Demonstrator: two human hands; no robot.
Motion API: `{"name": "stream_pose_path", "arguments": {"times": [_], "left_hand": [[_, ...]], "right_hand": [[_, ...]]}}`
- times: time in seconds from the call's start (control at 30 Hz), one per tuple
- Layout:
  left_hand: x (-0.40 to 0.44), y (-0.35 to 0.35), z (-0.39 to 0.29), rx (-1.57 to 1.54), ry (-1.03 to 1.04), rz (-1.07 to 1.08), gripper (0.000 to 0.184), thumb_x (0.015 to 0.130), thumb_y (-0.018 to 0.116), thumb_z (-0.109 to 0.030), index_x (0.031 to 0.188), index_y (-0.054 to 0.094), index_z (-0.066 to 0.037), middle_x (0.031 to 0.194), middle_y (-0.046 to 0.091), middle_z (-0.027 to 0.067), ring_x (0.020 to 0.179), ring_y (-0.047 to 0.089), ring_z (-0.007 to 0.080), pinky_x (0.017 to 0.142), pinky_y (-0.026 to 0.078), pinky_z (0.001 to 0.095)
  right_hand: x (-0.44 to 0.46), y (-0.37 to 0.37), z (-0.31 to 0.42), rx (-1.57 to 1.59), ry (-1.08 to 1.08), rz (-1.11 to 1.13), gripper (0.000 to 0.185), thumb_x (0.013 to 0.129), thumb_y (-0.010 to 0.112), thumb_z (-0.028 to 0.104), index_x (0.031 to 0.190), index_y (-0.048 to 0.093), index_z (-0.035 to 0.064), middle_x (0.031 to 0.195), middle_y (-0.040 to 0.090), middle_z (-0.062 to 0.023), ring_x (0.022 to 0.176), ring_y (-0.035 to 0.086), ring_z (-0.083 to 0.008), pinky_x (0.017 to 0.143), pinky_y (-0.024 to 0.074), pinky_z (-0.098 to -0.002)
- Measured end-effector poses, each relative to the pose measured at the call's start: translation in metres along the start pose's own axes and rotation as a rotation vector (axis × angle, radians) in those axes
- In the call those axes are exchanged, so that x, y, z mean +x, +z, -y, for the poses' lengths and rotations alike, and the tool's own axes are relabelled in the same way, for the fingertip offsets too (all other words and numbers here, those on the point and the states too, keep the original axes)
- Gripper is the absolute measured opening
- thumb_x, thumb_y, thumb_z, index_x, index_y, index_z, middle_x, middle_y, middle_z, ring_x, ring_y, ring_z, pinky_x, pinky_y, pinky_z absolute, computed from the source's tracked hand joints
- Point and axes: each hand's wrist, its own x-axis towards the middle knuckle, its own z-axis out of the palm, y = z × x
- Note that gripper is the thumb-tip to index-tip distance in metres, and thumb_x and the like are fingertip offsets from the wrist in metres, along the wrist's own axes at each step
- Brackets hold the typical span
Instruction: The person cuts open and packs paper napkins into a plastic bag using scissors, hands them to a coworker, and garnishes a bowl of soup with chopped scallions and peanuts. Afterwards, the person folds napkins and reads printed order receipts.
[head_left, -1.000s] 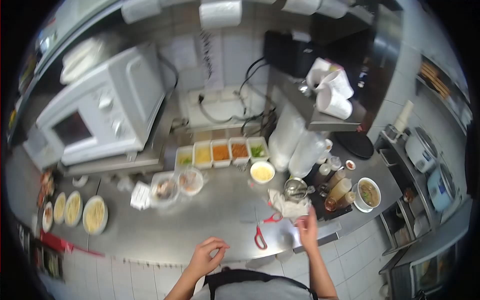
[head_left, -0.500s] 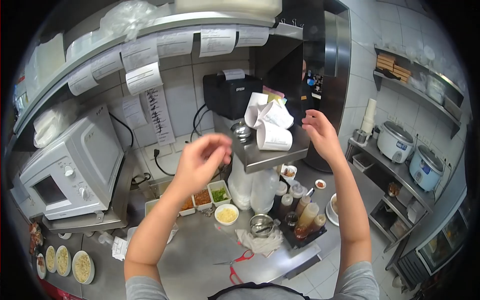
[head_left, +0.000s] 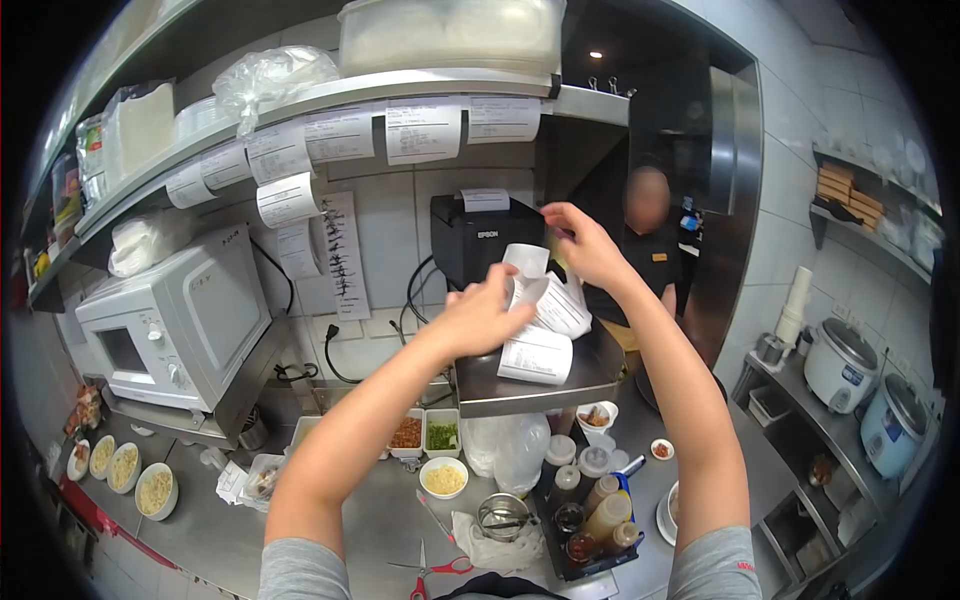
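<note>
My left hand (head_left: 484, 318) is at a pile of curled paper receipts (head_left: 558, 308) on a raised metal shelf (head_left: 535, 400). Its fingers and thumb close around the edge of a curled receipt (head_left: 526, 260) on the pile's left side. Above the pile, my right hand (head_left: 588, 245) is beside the black receipt printer (head_left: 480, 240), its fingers bent but apart, with nothing visible in them. Part of a yellowish paper shows under that hand. Another receipt (head_left: 536, 356) curls at the front of the shelf.
Below the shelf stand sauce bottles (head_left: 608, 520) in a black tray, a bowl of shredded yellow food (head_left: 443, 478) and red-handled scissors (head_left: 430, 575). A microwave (head_left: 175, 320) is at left. More receipts (head_left: 423, 130) hang overhead. A person (head_left: 650, 240) stands beyond the shelf.
Both hands have moved inward to the receipt pile; the left has taken hold of a receipt's edge. The view has tilted up, and a person now shows more fully behind the shelf.
</note>
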Motion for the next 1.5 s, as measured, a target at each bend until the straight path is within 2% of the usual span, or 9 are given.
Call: {"name": "stream_pose_path", "arguments": {"times": [0.13, 0.3, 0.43, 0.53, 0.7, 0.87, 1.0, 1.17, 1.5], "left_hand": [[0.001, 0.015, -0.007, 0.057, 0.045, -0.001, 0.103, 0.066, 0.064, -0.059, 0.141, 0.019, -0.005, 0.121, 0.052, 0.0289, 0.116, 0.049, 0.0409, 0.101, 0.026, 0.0462], [-0.001, 0.019, -0.021, 0.112, 0.071, 0.013, 0.109, 0.059, 0.076, -0.052, 0.141, 0.017, -0.011, 0.114, 0.058, 0.0257, 0.111, 0.053, 0.038, 0.095, 0.028, 0.046], [0.009, 0.02, -0.013, 0.043, 0.137, 0.098, 0.101, 0.057, 0.081, -0.033, 0.14, 0.025, -0.018, 0.114, 0.06, 0.0178, 0.11, 0.055, 0.0356, 0.089, 0.029, 0.046], [0.023, 0.03, 0.0, 0.044, 0.226, 0.095, 0.093, 0.055, 0.082, -0.021, 0.135, 0.033, -0.021, 0.114, 0.061, 0.0136, 0.109, 0.056, 0.0323, 0.089, 0.03, 0.0438], [0.031, 0.028, 0.012, 0.081, 0.284, 0.016, 0.052, 0.06, 0.076, -0.016, 0.109, 0.061, -0.014, 0.104, 0.064, 0.014, 0.101, 0.06, 0.0323, 0.083, 0.047, 0.0422], [0.022, -0.014, 0.035, -0.197, 0.599, -0.365, 0.032, 0.065, 0.075, -0.016, 0.093, 0.067, -0.003, 0.087, 0.066, 0.019, 0.084, 0.066, 0.0291, 0.074, 0.051, 0.036], [-0.062, -0.073, 0.045, -0.539, 0.168, -0.354, 0.025, 0.076, 0.072, -0.012, 0.099, 0.068, -0.004, 0.09, 0.068, 0.0058, 0.083, 0.062, 0.0121, 0.075, 0.049, 0.0286], [-0.182, -0.058, 0.137, -1.101, 0.024, -0.655, 0.044, 0.082, 0.065, -0.002, 0.122, 0.047, 0.002, 0.116, 0.058, 0.0136, 0.103, 0.058, 0.0195, 0.088, 0.048, 0.032], [-0.385, 0.12, 0.31, -0.563, -0.72, -0.156, 0.049, 0.085, 0.064, -0.016, 0.128, 0.046, 0.003, 0.118, 0.059, 0.014, 0.102, 0.06, 0.0228, 0.091, 0.046, 0.0337]], "right_hand": [[0.073, 0.028, -0.015, 0.069, 0.069, 0.049, 0.04, 0.082, 0.057, 0.009, 0.122, 0.053, 0.0033, 0.105, 0.062, -0.0129, 0.106, 0.057, -0.0211, 0.09, 0.0431, -0.0291], [0.113, 0.049, -0.02, -0.009, 0.227, 0.083, 0.058, 0.08, 0.065, 0.027, 0.131, 0.048, 0.0063, 0.13, 0.052, -0.0174, 0.12, 0.05, -0.028, 0.099, 0.0379, -0.0342], [0.118, 0.054, -0.031, 0.366, 0.155, -0.118, 0.048, 0.077, 0.061, 0.0, 0.124, 0.051, 0.0004, 0.119, 0.057, -0.0158, 0.109, 0.055, -0.0248, 0.091, 0.0437, -0.0331], [0.096, 0.03, -0.002, 0.656, 0.089, -0.154, 0.065, 0.081, 0.057, -0.002, 0.139, 0.028, 0.008, 0.109, 0.059, -0.0131, 0.091, 0.06, -0.0179, 0.072, 0.05, -0.0279], [0.007, -0.018, 0.047, 0.568, -0.149, -0.052, 0.057, 0.087, 0.051, 0.0, 0.14, 0.031, 0.0072, 0.113, 0.056, -0.0117, 0.104, 0.056, -0.0169, 0.09, 0.0452, -0.0308], [-0.088, -0.04, 0.066, 0.628, -0.219, -0.542, 0.042, 0.091, 0.047, -0.004, 0.132, 0.038, 0.0016, 0.126, 0.049, -0.0134, 0.116, 0.049, -0.0194, 0.099, 0.0378, -0.0306], [-0.148, -0.05, 0.071, 0.861, -0.237, -0.561, 0.044, 0.091, 0.046, -0.005, 0.133, 0.035, 0.0039, 0.124, 0.051, -0.0141, 0.116, 0.05, -0.023, 0.098, 0.0414, -0.0374], [-0.174, 0.008, 0.102, 1.011, -0.003, -0.508, 0.032, 0.088, 0.049, -0.005, 0.12, 0.052, 0.0004, 0.118, 0.055, -0.0101, 0.103, 0.056, -0.0169, 0.089, 0.0453, -0.0311], [-0.143, 0.195, 0.173, 1.165, 0.219, -0.049, 0.026, 0.088, 0.056, -0.002, 0.113, 0.058, -0.0036, 0.116, 0.054, -0.0082, 0.099, 0.059, -0.0158, 0.078, 0.0533, -0.027]]}}
